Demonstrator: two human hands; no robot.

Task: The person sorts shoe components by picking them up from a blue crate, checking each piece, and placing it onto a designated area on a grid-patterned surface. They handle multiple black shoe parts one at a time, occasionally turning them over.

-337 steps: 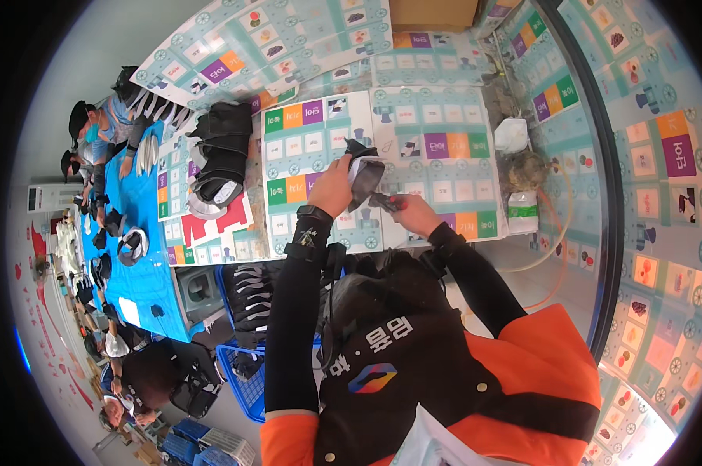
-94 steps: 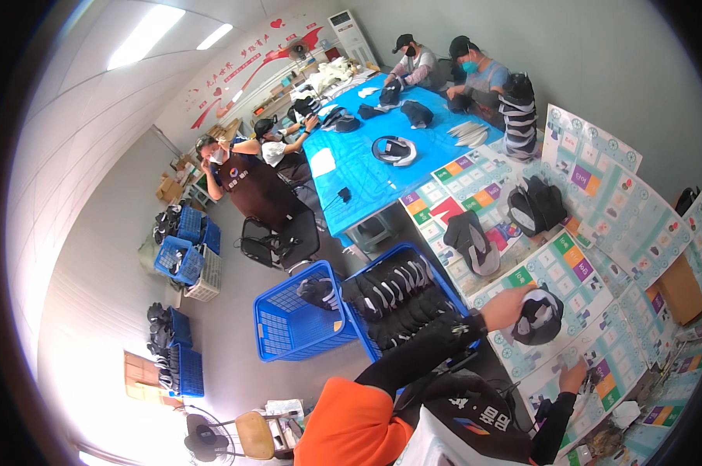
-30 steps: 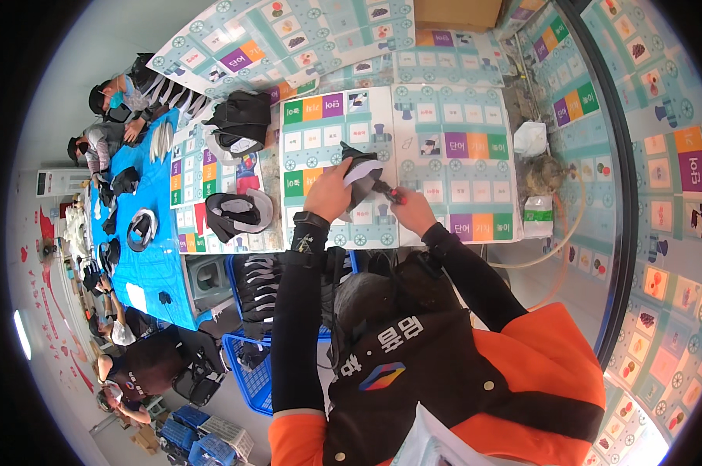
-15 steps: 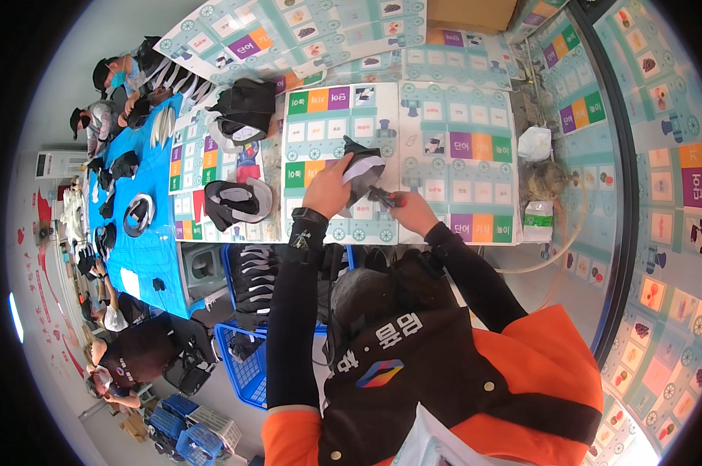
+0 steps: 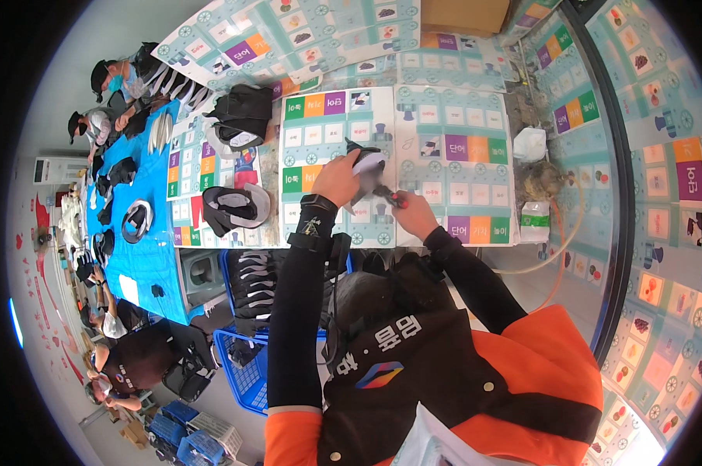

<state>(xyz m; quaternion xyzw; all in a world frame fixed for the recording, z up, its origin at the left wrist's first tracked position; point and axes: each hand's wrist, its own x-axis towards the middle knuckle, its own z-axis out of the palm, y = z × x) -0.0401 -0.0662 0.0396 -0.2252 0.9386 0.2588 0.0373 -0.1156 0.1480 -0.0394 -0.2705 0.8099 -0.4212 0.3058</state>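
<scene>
Near the middle of the table, my left hand (image 5: 337, 181) grips a cap (image 5: 371, 165) in black and pale grey cloth by its left side. My right hand (image 5: 417, 215) is closed round a small dark tool (image 5: 384, 191) with red on its handle. The tool's front end is at the cap's lower right edge; blur hides whether they touch. Left of my left hand, a black cap with grey lining (image 5: 236, 208) lies on the table, and a stack of black caps (image 5: 240, 115) sits farther back.
Printed sheets cover the tabletop (image 5: 453, 180). A pale hose (image 5: 572, 233) curves past its right end, near a white packet with green print (image 5: 535, 221). A blue crate (image 5: 242, 373) stands below left. Beyond a blue-covered table (image 5: 153, 182), other people work with caps.
The cap has shifted slightly and shows more of its pale grey side. My right hand and the tool have moved only a little; the left hand keeps its grip.
</scene>
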